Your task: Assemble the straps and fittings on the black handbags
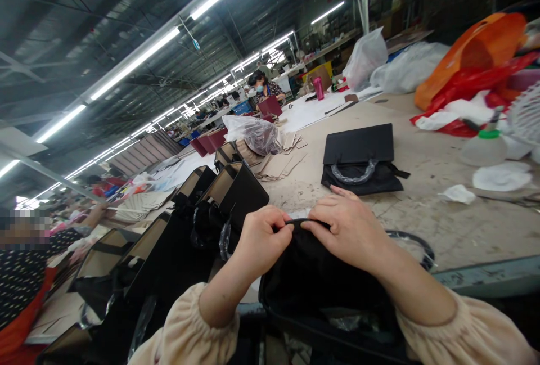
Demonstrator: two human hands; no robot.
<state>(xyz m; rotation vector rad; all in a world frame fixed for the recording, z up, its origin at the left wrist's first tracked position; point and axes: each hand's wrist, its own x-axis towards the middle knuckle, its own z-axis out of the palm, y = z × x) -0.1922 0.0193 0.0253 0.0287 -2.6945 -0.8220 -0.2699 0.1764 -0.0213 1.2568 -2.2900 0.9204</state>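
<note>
A black handbag [320,280] hangs at the table's front edge, its mouth turned toward me and its dark inside showing. My left hand [265,238] pinches the bag's upper rim between thumb and bent fingers. Close beside it, my right hand [346,224] grips the same rim with thumb and fingers. A short stretch of black edge shows between the two hands. Part of a plastic-wrapped handle [415,247] shows beyond my right wrist. Farther back on the table lies a flat black bag [358,157] with a clear-wrapped handle.
Several black bags with tan insides [230,190] stand in a row to the left. Tan board pieces [282,162] lie behind them. At the right are a green-capped bottle [485,145], white scraps and an orange bag [472,55]. A person in dotted clothing [37,269] is at far left.
</note>
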